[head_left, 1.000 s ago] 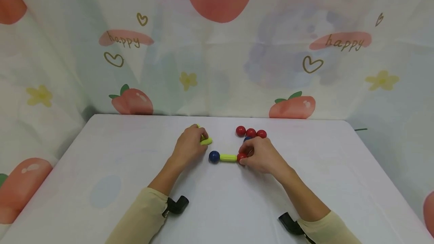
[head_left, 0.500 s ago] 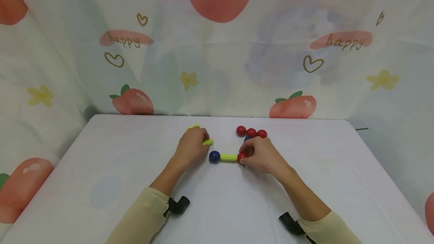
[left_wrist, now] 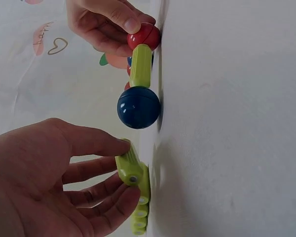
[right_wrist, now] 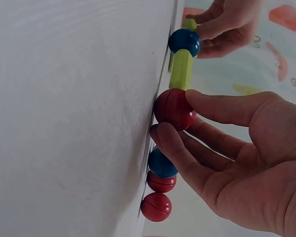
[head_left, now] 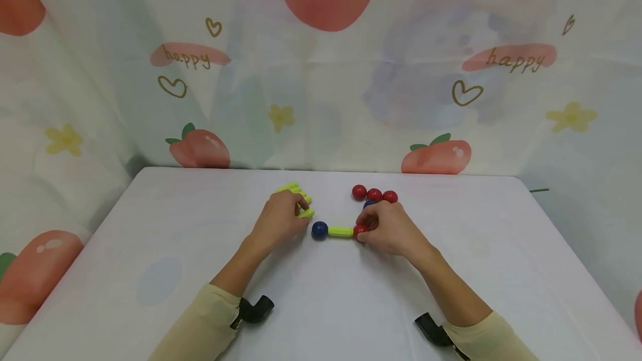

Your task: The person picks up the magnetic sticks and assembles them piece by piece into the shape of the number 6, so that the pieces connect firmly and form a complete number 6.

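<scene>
My left hand (head_left: 281, 217) pinches a yellow-green rod (left_wrist: 128, 163) between thumb and fingers, at the near end of a row of similar rods (head_left: 295, 186). A small round metal-looking end shows on the rod in the left wrist view. My right hand (head_left: 393, 228) grips a red ball (right_wrist: 175, 109) with thumb and fingertips. That ball is joined to another yellow-green rod (head_left: 341, 232), whose other end meets a dark blue ball (head_left: 320, 230). This ball-rod-ball piece lies on the white table, between my two hands.
Behind my right hand lie several loose red balls (head_left: 374, 195) and a second blue ball (right_wrist: 163, 163), partly hidden by the hand. The white tabletop (head_left: 321, 305) ends at a printed cloth backdrop (head_left: 331, 99).
My left hand has shifted slightly toward me, and the rod in it now sits apart from the row, so more rods show behind. The right hand still holds the red ball in place.
</scene>
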Tool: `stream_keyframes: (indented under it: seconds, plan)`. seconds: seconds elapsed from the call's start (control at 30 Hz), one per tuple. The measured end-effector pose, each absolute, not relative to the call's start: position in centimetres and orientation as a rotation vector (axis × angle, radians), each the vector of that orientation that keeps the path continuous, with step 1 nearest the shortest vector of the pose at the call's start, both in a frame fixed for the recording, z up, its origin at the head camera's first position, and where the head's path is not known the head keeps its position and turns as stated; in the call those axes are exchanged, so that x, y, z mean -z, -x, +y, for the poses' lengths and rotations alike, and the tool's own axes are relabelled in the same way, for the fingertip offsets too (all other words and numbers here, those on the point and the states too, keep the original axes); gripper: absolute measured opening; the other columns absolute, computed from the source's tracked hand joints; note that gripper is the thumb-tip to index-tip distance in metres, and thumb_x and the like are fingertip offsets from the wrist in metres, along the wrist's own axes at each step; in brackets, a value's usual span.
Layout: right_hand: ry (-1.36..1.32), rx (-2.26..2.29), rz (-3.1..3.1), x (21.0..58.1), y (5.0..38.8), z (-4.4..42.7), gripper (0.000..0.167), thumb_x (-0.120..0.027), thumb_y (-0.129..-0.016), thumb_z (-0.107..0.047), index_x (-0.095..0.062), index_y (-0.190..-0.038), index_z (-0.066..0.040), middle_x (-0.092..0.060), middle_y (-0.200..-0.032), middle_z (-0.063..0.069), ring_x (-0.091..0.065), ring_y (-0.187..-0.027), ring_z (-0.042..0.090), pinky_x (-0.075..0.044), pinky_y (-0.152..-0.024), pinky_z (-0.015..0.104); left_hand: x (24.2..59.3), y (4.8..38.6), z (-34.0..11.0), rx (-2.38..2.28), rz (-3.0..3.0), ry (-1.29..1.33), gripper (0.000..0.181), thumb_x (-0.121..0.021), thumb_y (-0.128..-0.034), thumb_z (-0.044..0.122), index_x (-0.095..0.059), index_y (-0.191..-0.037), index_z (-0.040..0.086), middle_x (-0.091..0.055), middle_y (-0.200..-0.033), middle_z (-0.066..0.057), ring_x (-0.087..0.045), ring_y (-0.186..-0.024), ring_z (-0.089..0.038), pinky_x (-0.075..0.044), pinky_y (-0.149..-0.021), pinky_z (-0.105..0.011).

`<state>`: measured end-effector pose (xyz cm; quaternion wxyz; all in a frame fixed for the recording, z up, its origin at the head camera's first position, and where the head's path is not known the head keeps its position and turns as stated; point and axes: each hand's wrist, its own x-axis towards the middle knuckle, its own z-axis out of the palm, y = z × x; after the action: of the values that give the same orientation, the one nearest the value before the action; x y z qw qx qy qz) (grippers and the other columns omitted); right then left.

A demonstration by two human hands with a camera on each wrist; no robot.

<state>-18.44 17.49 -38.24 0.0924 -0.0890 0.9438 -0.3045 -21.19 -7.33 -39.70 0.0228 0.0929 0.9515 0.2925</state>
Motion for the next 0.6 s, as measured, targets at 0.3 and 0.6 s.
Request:
stream_keyframes:
  seconds: [0.3,0.6]
  plan:
    - [0.285,0.907,2.795,38.3,18.4,17.5,0.026,-0.087,-0.082,-0.013,-0.079,-0.106,-0.009,-0.071,-0.089,0.001,-0.062,-0.085,0.018,-0.058,-0.072,0.031,39.2,19.2,-8.2,-0.909,2.922,-0.28,0.015,-0.08,-0.0859,0.013,-0.078,-0.1,0.01,-0.065,-0.083,0.0,-0.058,-0.076,-0.017,-0.048,-0.069,-0.031]
    - [0.264,0.898,2.789,38.1,18.5,17.6,0.026,-0.086,-0.083,-0.014,-0.079,-0.107,-0.01,-0.071,-0.09,0.002,-0.063,-0.087,0.02,-0.057,-0.073,0.03,38.7,17.7,-8.1,-0.924,2.844,-0.254,0.015,-0.082,-0.0858,0.013,-0.076,-0.099,0.01,-0.062,-0.078,0.0,-0.055,-0.071,-0.016,-0.046,-0.062,-0.028]
